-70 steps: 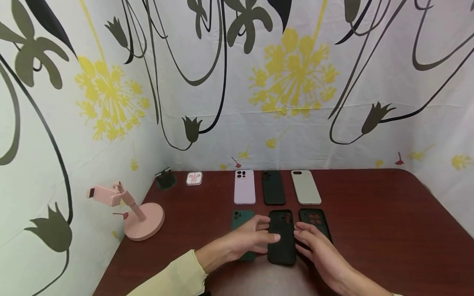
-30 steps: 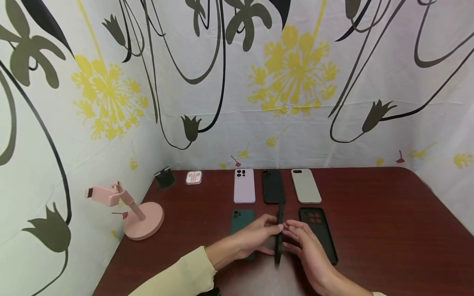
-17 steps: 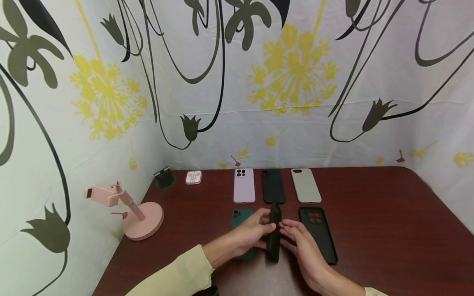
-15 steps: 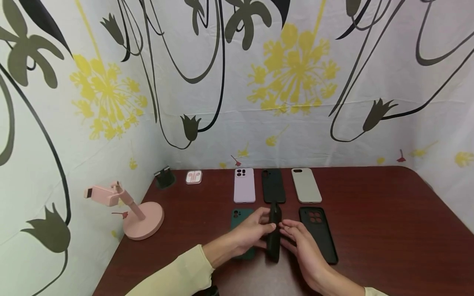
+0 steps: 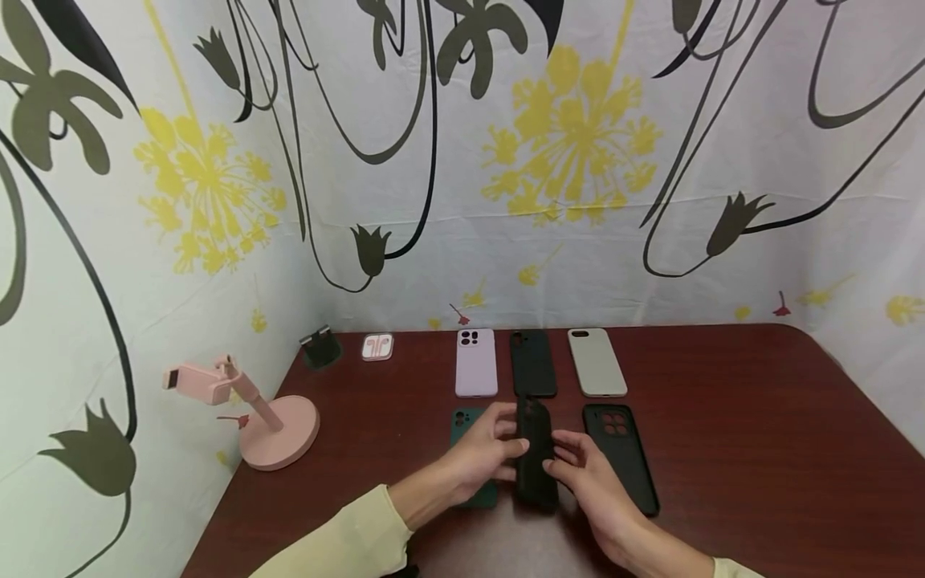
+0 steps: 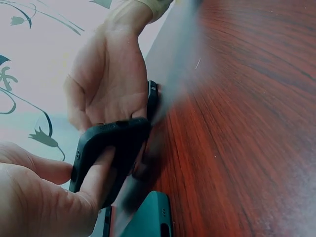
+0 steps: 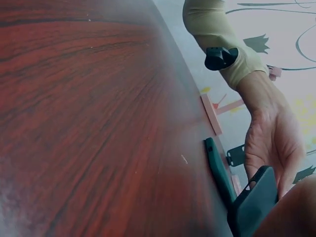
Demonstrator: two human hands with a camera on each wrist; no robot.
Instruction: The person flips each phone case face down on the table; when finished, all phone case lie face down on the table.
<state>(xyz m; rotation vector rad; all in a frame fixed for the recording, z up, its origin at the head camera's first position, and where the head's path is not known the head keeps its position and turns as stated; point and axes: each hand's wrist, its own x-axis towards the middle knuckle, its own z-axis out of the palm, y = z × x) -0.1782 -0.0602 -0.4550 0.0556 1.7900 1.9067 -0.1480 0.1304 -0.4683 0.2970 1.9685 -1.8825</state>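
A black phone case (image 5: 536, 461) is held tilted above the table, between both hands. My left hand (image 5: 477, 456) grips its left edge, thumb on the near face and fingers behind. At the opposite edge, my right hand (image 5: 594, 486) pinches the case between thumb and fingers. Up close in the left wrist view, the case (image 6: 114, 143) partly hides the right hand's fingers. Beneath the left hand lies a teal phone case (image 5: 482, 495), partly covered. Just right of the hands, another black case (image 5: 625, 457) with a square camera cutout lies on the table.
Behind, a lilac case (image 5: 477, 373), a dark green case (image 5: 533, 369) and a pale grey case (image 5: 598, 369) lie in a row on the table (image 5: 723, 449). Farther left are a pink stand (image 5: 278, 437), a small earphone box (image 5: 377, 347) and a dark clip-like object (image 5: 320, 349).
The held black case was face up, was turned on edge, and now its other face shows. My right thumb has moved onto its right edge. The other cases stayed in place.
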